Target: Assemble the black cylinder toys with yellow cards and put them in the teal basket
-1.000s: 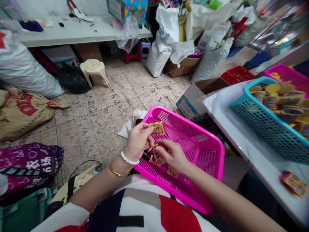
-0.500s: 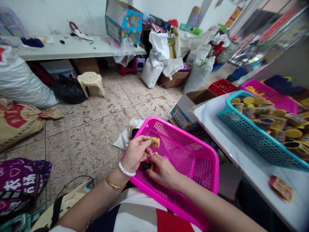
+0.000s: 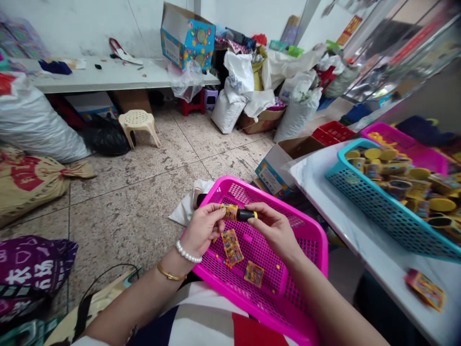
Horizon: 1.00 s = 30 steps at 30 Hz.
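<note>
My left hand point(image 3: 201, 229) pinches a small yellow printed packet point(image 3: 230, 212) between thumb and fingertips. The fingers of my right hand point(image 3: 279, 231) are closed on a short black tube point(image 3: 245, 215) with a yellow end. The tube's other end meets the packet; whether it goes inside cannot be seen. Both hands are above a pink plastic basket point(image 3: 321, 235) in front of my body. Inside it lie a strip of printed sachets point(image 3: 232, 247), a single printed sachet point(image 3: 254, 274) and several tiny coloured balls point(image 3: 226, 263).
To the right, a marble-patterned table point(image 3: 324, 166) carries a turquoise basket point(image 3: 382, 206) full of yellow printed containers and a loose printed packet point(image 3: 425, 290). An opened carton point(image 3: 272, 173) stands beside the table. Farther off are a cream stool point(image 3: 139, 120) and full sacks point(image 3: 36, 120).
My right hand has come up out of the basket and moved right, bringing the black tube against the packet. The sachets in the basket show now. My left hand has barely moved.
</note>
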### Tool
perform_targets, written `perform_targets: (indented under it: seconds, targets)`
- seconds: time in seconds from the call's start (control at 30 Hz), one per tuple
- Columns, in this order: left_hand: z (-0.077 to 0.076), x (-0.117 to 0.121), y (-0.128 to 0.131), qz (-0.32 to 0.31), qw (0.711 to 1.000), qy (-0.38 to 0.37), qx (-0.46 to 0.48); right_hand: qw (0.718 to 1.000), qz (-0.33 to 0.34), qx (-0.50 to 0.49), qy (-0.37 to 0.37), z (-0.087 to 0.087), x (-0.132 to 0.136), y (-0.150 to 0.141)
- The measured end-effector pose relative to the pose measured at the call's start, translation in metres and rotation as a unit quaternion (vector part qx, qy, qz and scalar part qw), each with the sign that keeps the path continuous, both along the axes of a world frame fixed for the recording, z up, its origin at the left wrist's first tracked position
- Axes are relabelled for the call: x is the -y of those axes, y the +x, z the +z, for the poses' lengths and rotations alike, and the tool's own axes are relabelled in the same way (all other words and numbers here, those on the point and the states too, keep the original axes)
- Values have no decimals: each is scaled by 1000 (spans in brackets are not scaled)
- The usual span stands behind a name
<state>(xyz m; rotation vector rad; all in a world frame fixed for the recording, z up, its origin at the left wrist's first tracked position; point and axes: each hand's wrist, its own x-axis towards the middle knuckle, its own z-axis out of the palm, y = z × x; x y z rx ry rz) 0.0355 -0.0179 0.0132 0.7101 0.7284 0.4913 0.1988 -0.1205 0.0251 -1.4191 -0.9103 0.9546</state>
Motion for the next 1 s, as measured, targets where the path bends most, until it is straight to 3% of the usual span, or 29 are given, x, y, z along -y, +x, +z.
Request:
perform_targets:
  seconds: [0.33,0.53,0.73,0.9,1.0]
  targets:
    - [-6,5,2,-4,1000,-1,12,969,22,244,23,1,4,-5]
    - [-8,10,4,-7,1000,14,22,955,48,290,38,0,7,-6]
    - [-8,13,3,40,995,96,9,954,34,293,59,2,9,1]
    - [-6,10,2,-89,992,73,53,939,60,325,91,1,10,3]
    - [-6,8,3,-102,991,56,60,946,62,303,97,-1,9,2]
